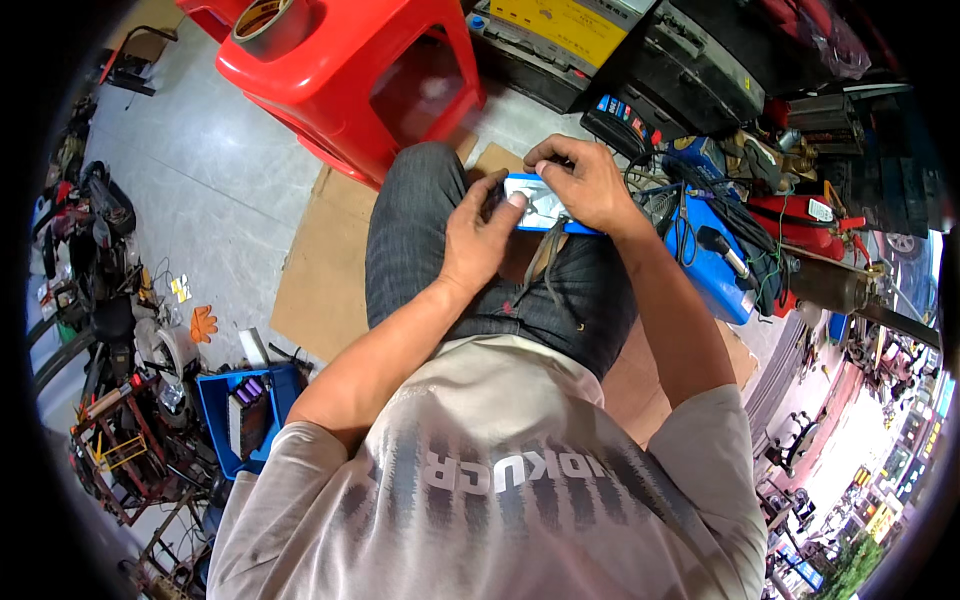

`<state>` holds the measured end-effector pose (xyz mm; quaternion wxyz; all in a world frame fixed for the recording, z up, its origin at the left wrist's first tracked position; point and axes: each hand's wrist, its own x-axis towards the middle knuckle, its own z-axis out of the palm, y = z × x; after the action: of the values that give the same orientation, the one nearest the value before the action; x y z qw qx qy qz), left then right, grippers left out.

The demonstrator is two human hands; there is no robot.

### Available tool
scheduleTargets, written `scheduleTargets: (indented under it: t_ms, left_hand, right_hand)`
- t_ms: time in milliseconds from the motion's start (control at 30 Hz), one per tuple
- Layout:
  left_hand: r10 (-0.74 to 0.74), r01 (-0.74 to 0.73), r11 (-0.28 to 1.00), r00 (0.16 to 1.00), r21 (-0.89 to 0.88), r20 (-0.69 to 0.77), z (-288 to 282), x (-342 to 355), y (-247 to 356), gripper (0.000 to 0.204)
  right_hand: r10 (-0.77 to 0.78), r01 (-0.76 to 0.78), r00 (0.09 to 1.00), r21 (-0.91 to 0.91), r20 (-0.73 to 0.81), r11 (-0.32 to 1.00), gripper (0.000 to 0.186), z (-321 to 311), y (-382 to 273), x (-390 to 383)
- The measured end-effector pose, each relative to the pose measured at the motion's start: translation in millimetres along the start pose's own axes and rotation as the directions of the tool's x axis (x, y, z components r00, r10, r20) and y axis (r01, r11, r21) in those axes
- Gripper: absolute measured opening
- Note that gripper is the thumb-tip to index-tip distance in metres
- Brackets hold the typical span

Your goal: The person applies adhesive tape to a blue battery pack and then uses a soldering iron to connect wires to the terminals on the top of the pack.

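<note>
Above my lap is a flat blue-edged rectangular case [543,207] with a pale, shiny face; its exact kind is unclear. My left hand [478,232] grips its left end, the thumb lying over the pale face. Curled over its upper right part is my right hand [590,182], thumb and forefinger close together. Whether a small piece sits between those fingers is too fine to see. Dark cords [545,262] hang just below the case, over my trousers.
A red plastic stool [330,75] with a tape roll [268,28] on it stands ahead. Cardboard [320,275] lies under me. Batteries [530,70], cables and a blue box [712,255] crowd the right. A blue bin [212,400] with dark and purple parts sits left, near an orange glove [203,324].
</note>
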<state>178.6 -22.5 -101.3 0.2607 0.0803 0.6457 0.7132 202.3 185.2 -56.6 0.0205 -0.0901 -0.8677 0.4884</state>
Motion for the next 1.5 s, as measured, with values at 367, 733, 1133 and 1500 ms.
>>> scheduleTargets:
  t_ms: [367, 733, 1133, 1500]
  left_hand:
    - [-0.015, 0.018, 1.0, 0.994, 0.023, -0.11, -1.0, 22.4, -35.6, 0.049]
    - [0.054, -0.059, 0.996, 0.996, 0.074, 0.066, -3.2, 40.5, -59.7, 0.061]
    - [0.009, -0.091, 0.91, 0.98, 0.405, 0.199, -3.4, 35.3, 5.9, 0.046]
    - [-0.392, 0.091, 0.888, 0.664, 0.452, 0.636, -37.5, 94.8, 36.3, 0.055]
  right_hand:
    - [-0.026, 0.027, 0.998, 0.006, -0.049, 1.0, 0.024, 2.0, 0.1, 1.4]
    - [0.056, -0.055, 0.998, -0.046, 0.038, 0.997, 0.025, 2.7, -1.4, 4.4]
    - [0.273, -0.211, 0.928, 0.248, -0.252, 0.945, 0.044, -70.0, 10.3, -47.0]
    - [0.53, -0.428, 0.842, 0.476, -0.098, 0.768, 0.048, -34.7, 26.0, -75.5]
